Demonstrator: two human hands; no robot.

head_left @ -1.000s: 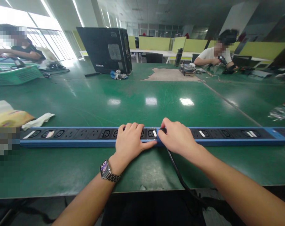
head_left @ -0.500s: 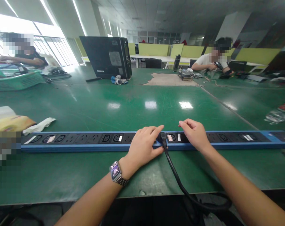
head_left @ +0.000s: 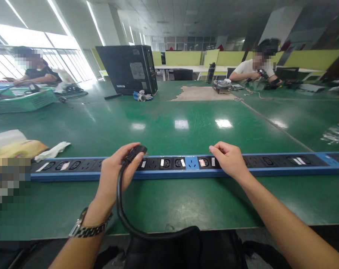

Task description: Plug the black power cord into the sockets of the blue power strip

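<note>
A long blue power strip [head_left: 158,174] with black sockets lies across the green table in front of me. My left hand [head_left: 117,170] is closed around a black power plug [head_left: 140,149], held over the strip left of its middle. From the plug a thick black cable [head_left: 120,201] loops down past the table's near edge. Between my hands, the blue socket [head_left: 192,163] and several black sockets with small white stickers show. At the strip right of centre, my right hand [head_left: 229,158] has thumb and fingers curled together; whatever they pinch, if anything, is hidden.
A black computer case [head_left: 127,71] and gloves [head_left: 143,96] stand and lie farther back. Left are a green basket [head_left: 32,101] and a yellow package [head_left: 21,149]; right, crumpled clear plastic [head_left: 334,135]. Two people [head_left: 248,73] sit across the table.
The plug stood at the blue socket with my left hand beside it. Now my left hand grips it and has moved left, and that socket is bare. My right hand has hardly moved.
</note>
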